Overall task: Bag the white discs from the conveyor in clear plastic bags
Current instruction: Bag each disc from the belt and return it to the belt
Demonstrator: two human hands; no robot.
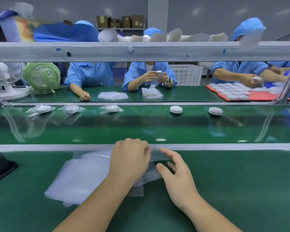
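Note:
A stack of clear plastic bags (pixel 80 178) lies on the green table in front of me. My left hand (pixel 131 159) is over its right end, fingers curled, pinching one clear bag (pixel 155 171) that lifts off the stack. My right hand (pixel 174 171) is just right of that bag, fingers spread and relaxed, touching its edge. On the moving conveyor (pixel 157 128) beyond lie two bare white discs (pixel 176 109) (pixel 215 111) at centre right, and three bagged discs (pixel 111 108) (pixel 72 109) (pixel 42 109) further left.
Three people in blue coats work across the belt; one holds a disc and a bag. A red tray (pixel 258 97) of discs lies at the far right. Two desk fans (pixel 42 77) stand far left. A dark tray corner (pixel 0 166) is at my left. A metal rail (pixel 224 146) edges my table.

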